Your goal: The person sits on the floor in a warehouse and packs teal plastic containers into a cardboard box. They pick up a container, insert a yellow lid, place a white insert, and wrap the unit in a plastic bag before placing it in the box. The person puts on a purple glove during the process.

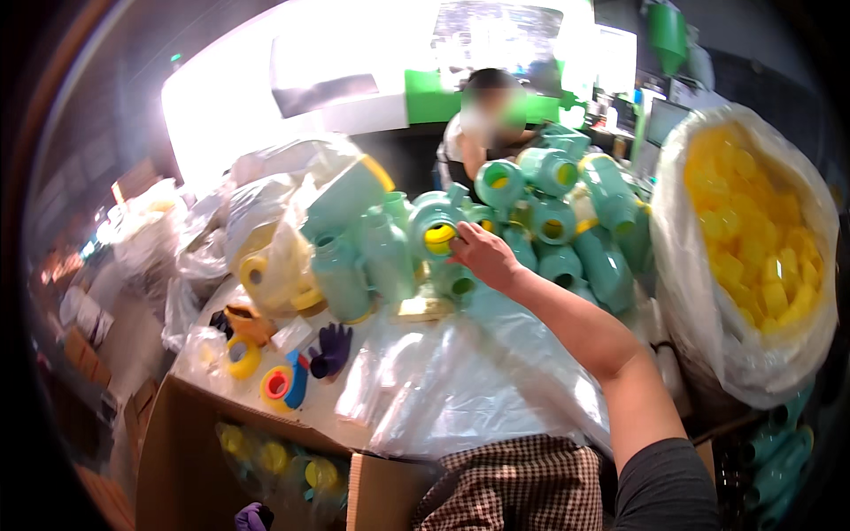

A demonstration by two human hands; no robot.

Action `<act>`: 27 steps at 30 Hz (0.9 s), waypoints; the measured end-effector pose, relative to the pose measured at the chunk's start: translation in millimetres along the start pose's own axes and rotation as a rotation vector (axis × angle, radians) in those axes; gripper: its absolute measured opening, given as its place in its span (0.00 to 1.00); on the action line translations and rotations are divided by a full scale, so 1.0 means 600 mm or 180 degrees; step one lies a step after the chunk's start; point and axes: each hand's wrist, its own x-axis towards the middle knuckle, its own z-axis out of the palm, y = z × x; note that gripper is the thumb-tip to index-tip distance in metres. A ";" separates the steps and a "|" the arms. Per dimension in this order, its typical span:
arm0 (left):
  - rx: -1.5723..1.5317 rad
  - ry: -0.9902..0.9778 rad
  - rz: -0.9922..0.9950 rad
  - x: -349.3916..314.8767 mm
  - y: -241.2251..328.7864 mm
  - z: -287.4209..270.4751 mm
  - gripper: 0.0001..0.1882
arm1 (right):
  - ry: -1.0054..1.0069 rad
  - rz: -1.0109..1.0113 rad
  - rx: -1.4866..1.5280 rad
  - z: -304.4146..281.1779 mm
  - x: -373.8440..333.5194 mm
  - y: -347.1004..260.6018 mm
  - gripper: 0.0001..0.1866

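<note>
My bare right hand (487, 257) reaches over the table to a pile of teal plastic bottles (378, 252). Its fingers are closed at the mouth of one teal bottle (434, 212), which lies with its opening toward me. Something yellow (439, 237) shows in that opening, beside the fingertips. Low in the view, my left hand (254, 517) wears a purple glove and is cut off by the lower edge. It is over an open cardboard box (239, 409) holding bagged teal and yellow pieces (320, 474); its fingers cannot be made out.
A large clear bag (708, 354) full of yellow caps (753, 239) stands at the right. Clear plastic sheeting (460, 380) covers the table's front. A tape dispenser (288, 385), a tape roll (241, 356) and a purple glove (330, 350) lie left. Another person (482, 133) is behind the pile.
</note>
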 end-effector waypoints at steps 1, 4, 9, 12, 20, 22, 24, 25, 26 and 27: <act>-0.0010 -0.0162 0.0010 0.001 0.024 0.020 0.21 | 0.0251 -0.0263 0.0269 -0.070 0.021 -0.039 0.15; -0.0598 -0.1112 0.0812 -0.041 0.147 0.141 0.27 | 0.0485 -0.0255 0.0877 -0.365 -0.045 -0.099 0.13; -0.2232 -0.4146 0.1036 -0.206 0.301 0.309 0.37 | -0.0303 0.0711 0.3426 -0.468 -0.291 -0.296 0.12; -0.0887 -0.5903 0.1217 -0.295 0.214 0.424 0.33 | -0.0742 0.2445 0.3626 -0.450 -0.461 -0.411 0.11; -0.1524 -0.5481 -0.0033 -0.276 0.116 0.463 0.18 | -0.0878 0.4412 -0.0453 -0.903 -0.733 -0.385 0.12; -0.1488 -0.5547 -0.0084 -0.288 0.092 0.484 0.22 | -0.1443 0.4647 -0.0642 -0.967 -0.816 -0.354 0.10; -0.1302 -0.5396 0.0066 -0.292 0.096 0.480 0.23 | -0.1487 0.4146 -0.0325 -0.954 -0.907 -0.328 0.07; -0.1307 -0.5395 0.0148 -0.297 0.101 0.484 0.24 | -0.1798 0.4165 -0.0237 -0.954 -0.942 -0.326 0.09; -0.1307 -0.5359 0.0235 -0.300 0.110 0.484 0.25 | -0.2107 0.4149 -0.0127 -0.951 -0.969 -0.318 0.10; -0.1314 -0.5350 0.0461 -0.305 0.134 0.481 0.25 | -0.2420 0.4147 -0.0007 -0.951 -0.976 -0.317 0.12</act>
